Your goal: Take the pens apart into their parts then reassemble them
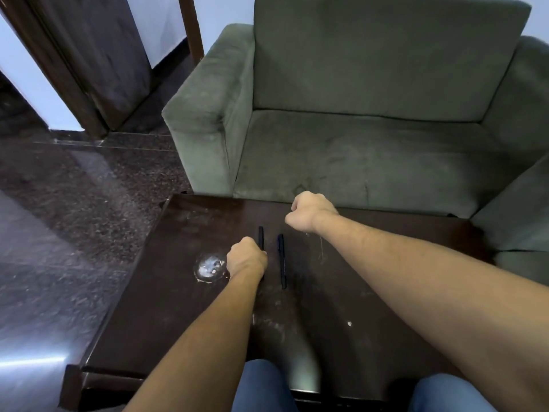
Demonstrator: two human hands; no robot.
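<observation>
At the far left lies a dark speckled stone floor (74,209), with a dark wooden door frame (74,93) standing beyond it. On the dark wooden bench (178,307), left of centre, sits a whitish round scuff mark (209,267). Just right of that mark the left hand (246,257) is curled down onto the bench, its fingers closed about the near part of a black pen (261,237), whose far end sticks out beyond the knuckles and points away from the person. Just beside it to the right, and apart from either hand, a second dark pen (281,260) lies flat on the bench, roughly parallel with the first. Further right and farther away, the right hand (309,212) is held in a loose fist above the far edge of the bench; whether anything is inside it cannot be told. Behind the bench stands a grey-green sofa (371,129). At the bottom edge, two knees in blue jeans (261,388) show.
</observation>
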